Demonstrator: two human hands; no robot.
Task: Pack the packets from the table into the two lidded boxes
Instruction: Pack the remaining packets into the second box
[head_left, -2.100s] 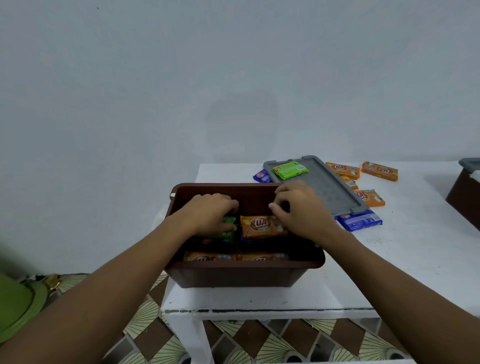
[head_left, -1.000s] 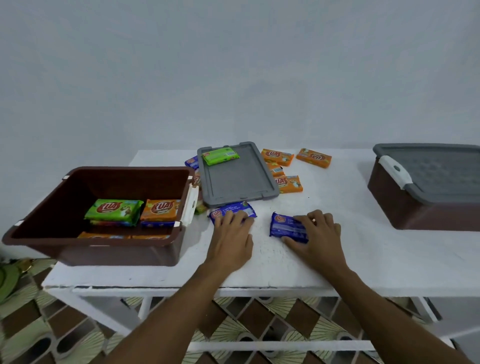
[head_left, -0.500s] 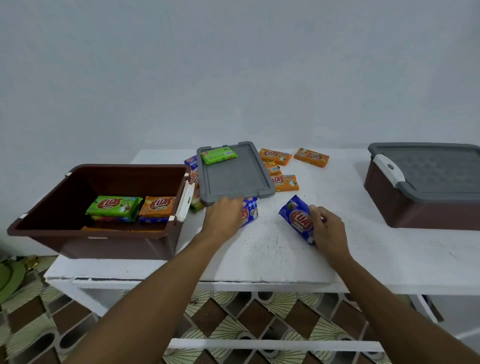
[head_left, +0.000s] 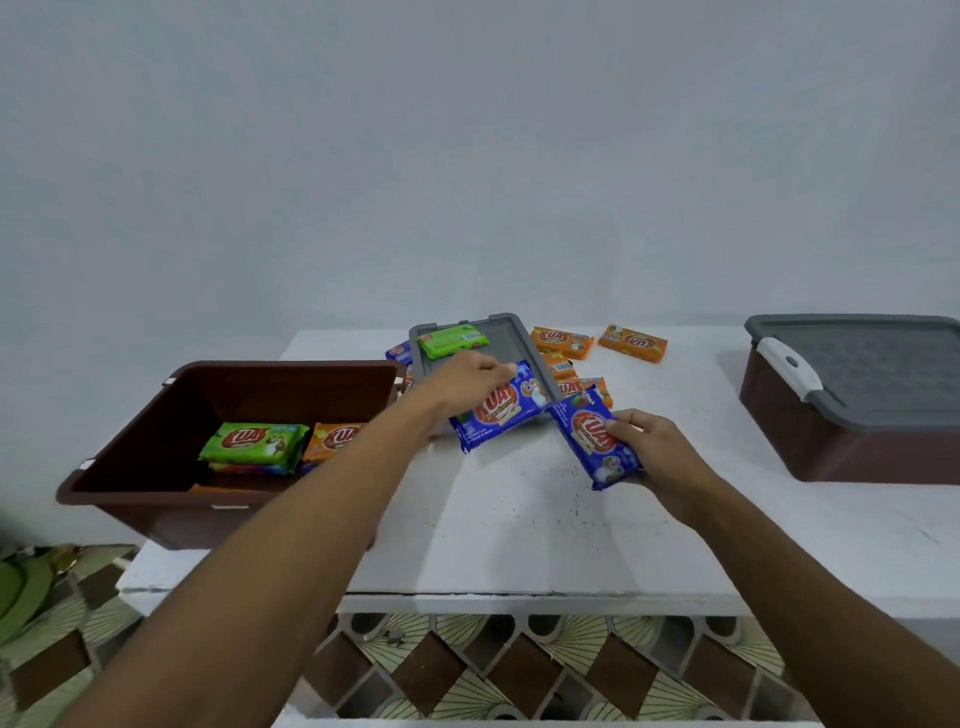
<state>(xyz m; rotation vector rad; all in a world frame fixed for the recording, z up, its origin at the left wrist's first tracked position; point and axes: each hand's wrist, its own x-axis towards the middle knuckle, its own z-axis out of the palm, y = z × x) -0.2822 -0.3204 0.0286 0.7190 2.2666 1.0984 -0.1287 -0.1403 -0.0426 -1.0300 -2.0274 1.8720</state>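
Hovering over the counter (head_left: 519, 530), a blue packet (head_left: 498, 410) is pinched by the left hand (head_left: 467, 376), a second packet (head_left: 597, 439) by the right hand (head_left: 660, 452).

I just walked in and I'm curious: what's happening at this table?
A person is packing snack packets into boxes. The left hand grips one blue packet, the right hand a second blue packet, over the white table. The open brown box already holds green and orange packets; its grey lid lies beside it. The second box is lidded. Loose orange packets wait on the table.

Blue packets (head_left: 496, 410), brown box (head_left: 156, 452) (grey lid (head_left: 506, 338)), seemingly fan-patterned floor (head_left: 467, 670)
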